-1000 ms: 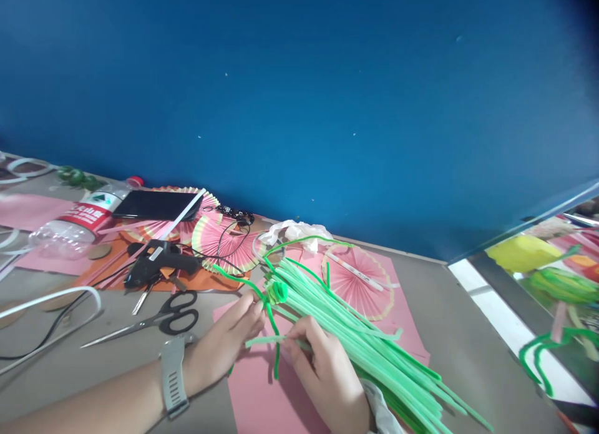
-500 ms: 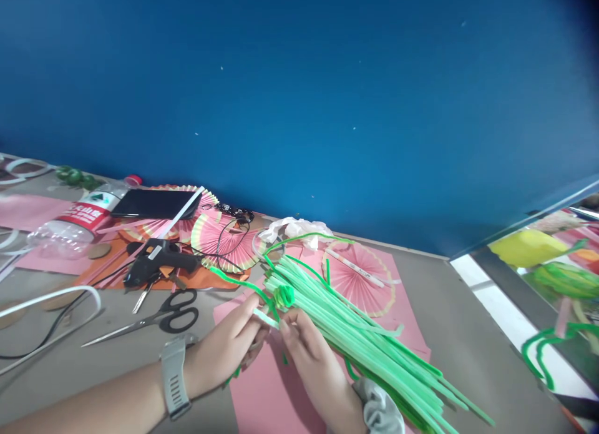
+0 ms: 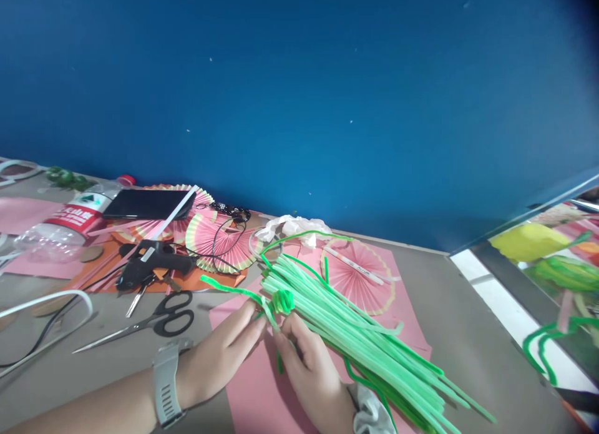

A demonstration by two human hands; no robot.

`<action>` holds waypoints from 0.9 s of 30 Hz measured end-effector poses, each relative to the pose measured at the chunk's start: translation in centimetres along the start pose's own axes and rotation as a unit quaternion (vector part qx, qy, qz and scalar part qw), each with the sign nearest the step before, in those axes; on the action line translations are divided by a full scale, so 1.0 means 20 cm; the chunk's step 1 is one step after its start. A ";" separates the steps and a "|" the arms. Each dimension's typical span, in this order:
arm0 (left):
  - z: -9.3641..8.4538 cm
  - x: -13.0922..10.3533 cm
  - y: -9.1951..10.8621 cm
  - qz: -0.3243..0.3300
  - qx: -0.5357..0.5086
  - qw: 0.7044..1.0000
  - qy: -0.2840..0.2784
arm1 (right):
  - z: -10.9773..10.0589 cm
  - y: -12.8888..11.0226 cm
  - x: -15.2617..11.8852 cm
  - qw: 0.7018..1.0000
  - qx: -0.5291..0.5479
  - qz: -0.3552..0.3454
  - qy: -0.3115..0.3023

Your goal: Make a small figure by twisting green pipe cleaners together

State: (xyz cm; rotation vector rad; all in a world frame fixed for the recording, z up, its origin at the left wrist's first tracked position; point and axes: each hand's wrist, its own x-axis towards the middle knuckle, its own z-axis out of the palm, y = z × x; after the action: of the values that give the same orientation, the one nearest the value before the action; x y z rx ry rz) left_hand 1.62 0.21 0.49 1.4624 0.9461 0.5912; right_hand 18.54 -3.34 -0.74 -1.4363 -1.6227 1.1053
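A small coiled green piece (image 3: pixel 282 301) stands just above my fingertips. From it a dark green pipe cleaner (image 3: pixel 229 288) reaches out to the left. My left hand (image 3: pixel 224 353), with a grey watch on its wrist, is closed on the green pipe cleaner. My right hand (image 3: pixel 311 371) pinches a pale green strip (image 3: pixel 270 314) that crosses below the coil. Beside my right hand a bundle of light green pipe cleaners (image 3: pixel 355 334) lies slanting over pink paper (image 3: pixel 253 384).
Black-handled scissors (image 3: pixel 140 325), a glue gun (image 3: pixel 154 262), a phone (image 3: pixel 145 204) and a plastic bottle (image 3: pixel 70 225) lie at the left. Pink paper fans (image 3: pixel 224 240) and a white marker (image 3: pixel 353 265) are behind my hands. A blue panel (image 3: pixel 299 109) rises beyond the table.
The pale strip now crosses at the base of the coil at a steeper angle. Both hands have shifted slightly, and the view has moved a little to the right.
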 end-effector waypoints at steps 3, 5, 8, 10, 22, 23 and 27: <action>0.01 0.00 0.05 -0.001 0.021 1.000 -0.010 | 0.00 -0.01 0.00 1.000 -0.007 -0.001 -0.007; 0.01 0.01 0.07 -0.011 0.025 1.000 -0.003 | 0.00 -0.01 0.00 1.000 -0.010 -0.002 -0.009; 0.02 0.02 0.07 -0.028 0.010 0.999 0.038 | 0.00 0.00 -0.01 1.000 -0.011 -0.005 -0.013; 0.02 0.02 0.07 -0.030 0.000 0.998 0.062 | 0.01 0.00 -0.01 1.000 -0.011 -0.007 -0.015; 0.03 0.03 0.02 -0.084 -0.160 0.983 0.028 | 0.01 0.00 0.00 0.999 0.038 -0.024 -0.027; 0.03 0.04 0.02 -0.086 -0.175 0.981 0.023 | 0.01 -0.01 0.01 0.998 0.046 -0.028 -0.031; 0.03 0.04 0.03 -0.086 -0.207 0.974 0.016 | 0.00 -0.02 0.02 0.995 0.078 -0.036 -0.052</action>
State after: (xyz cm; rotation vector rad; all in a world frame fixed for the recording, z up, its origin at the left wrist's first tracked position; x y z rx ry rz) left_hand 2.64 0.56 0.89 0.9917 0.8997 0.6402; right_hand 18.35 -3.01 -0.27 -1.2287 -1.6083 1.2549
